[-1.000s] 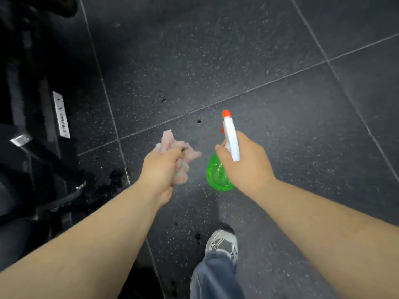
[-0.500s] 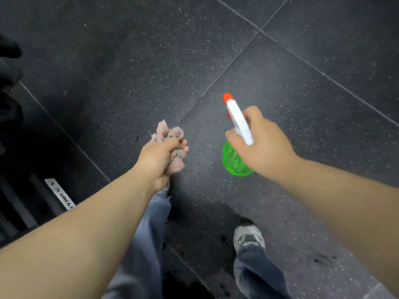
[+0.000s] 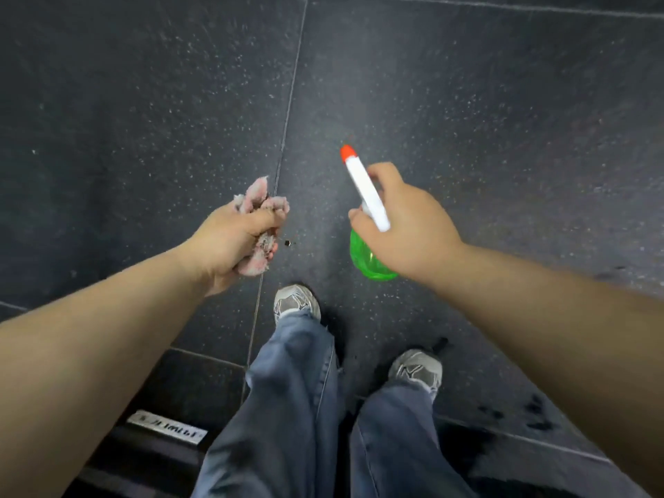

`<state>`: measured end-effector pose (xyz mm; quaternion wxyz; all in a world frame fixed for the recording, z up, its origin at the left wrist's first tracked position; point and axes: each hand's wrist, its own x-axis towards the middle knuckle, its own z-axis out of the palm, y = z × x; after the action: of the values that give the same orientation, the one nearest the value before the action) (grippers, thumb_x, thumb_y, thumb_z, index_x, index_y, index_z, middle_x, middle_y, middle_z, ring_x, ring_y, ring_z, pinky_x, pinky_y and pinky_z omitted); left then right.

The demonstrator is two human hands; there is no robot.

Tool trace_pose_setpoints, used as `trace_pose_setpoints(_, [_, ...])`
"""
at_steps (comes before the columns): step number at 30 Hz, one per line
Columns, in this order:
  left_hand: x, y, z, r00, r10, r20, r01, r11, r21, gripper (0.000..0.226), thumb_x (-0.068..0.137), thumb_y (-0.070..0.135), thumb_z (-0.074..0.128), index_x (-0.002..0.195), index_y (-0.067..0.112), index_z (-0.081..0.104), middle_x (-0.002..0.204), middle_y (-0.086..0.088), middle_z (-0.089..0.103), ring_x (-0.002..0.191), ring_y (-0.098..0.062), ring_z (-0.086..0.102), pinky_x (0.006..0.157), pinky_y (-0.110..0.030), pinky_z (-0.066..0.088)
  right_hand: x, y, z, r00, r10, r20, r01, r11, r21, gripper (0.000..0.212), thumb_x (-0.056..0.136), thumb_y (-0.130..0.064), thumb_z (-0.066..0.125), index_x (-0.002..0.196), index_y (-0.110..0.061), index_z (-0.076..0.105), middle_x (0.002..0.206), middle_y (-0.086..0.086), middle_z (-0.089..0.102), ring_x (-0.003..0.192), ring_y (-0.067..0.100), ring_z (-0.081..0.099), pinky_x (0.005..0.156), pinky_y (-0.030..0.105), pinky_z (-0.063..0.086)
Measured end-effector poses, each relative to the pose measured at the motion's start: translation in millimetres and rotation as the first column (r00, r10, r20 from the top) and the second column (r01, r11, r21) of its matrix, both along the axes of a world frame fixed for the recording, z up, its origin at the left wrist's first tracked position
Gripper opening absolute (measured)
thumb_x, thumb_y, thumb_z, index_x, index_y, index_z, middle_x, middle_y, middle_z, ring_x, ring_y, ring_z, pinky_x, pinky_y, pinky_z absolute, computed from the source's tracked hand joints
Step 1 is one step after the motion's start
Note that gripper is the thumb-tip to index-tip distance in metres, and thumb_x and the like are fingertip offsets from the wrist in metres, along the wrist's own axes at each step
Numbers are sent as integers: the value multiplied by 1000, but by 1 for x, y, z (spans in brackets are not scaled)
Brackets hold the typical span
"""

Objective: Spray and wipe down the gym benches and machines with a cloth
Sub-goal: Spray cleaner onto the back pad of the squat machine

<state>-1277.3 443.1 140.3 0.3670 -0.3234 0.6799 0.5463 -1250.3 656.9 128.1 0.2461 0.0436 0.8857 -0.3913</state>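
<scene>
The left hand [image 3: 230, 242] has its fingers curled tight round a bunched pink cloth [image 3: 259, 204], its ends poking out far and near. Just right of it, the right hand [image 3: 409, 228] grips a green spray bottle [image 3: 364, 262], white head with orange nozzle [image 3: 347, 152] pointing far-left, above the dark speckled floor tiles [image 3: 503, 102] and grey sneakers [image 3: 296, 301].

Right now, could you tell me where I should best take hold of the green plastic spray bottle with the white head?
Probably by the spray bottle's round green body, coming from the left hand's side: the right hand wraps the neck, leaving only that bulge exposed.
</scene>
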Motion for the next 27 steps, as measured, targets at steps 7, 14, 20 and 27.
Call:
trace_pose_setpoints(7, [50, -27, -22, 986, -161, 32, 164, 980, -117, 21, 91, 19, 67, 82, 31, 52, 69, 5, 48, 44, -7, 38, 42, -16, 25, 69, 1, -23, 999, -28, -26, 25, 995, -97, 49, 95, -32, 51, 141, -32, 34, 89, 2, 65, 76, 28, 58, 70, 41, 50])
trace_pose_setpoints(14, [74, -51, -65, 963, -245, 113, 254, 964, -74, 34, 93, 20, 66, 72, 30, 41, 66, -1, 37, 50, -12, 31, 50, -22, 25, 122, -6, -56, 991, -123, 45, 125, 991, -53, 44, 96, -34, 51, 137, -31, 36, 86, 3, 64, 77, 29, 58, 73, 42, 51])
trace_pose_setpoints(20, [53, -96, -119, 946, -323, 25, 324, 944, -64, 40, 93, 21, 66, 69, 27, 36, 56, 2, 32, 46, -15, 24, 44, -21, 23, 114, -85, -109, 974, -227, -19, 227, 974, -15, 48, 96, -30, 49, 141, -36, 32, 84, 2, 64, 72, 26, 57, 66, 38, 49])
trace_pose_setpoints(27, [51, -166, -177, 942, -329, -73, 325, 944, -59, 30, 91, 20, 68, 73, 27, 45, 58, 0, 40, 48, -16, 30, 46, -23, 27, 83, -192, -164, 953, -289, -87, 283, 956, -71, 50, 96, -30, 49, 143, -35, 31, 86, 5, 64, 74, 27, 58, 68, 40, 51])
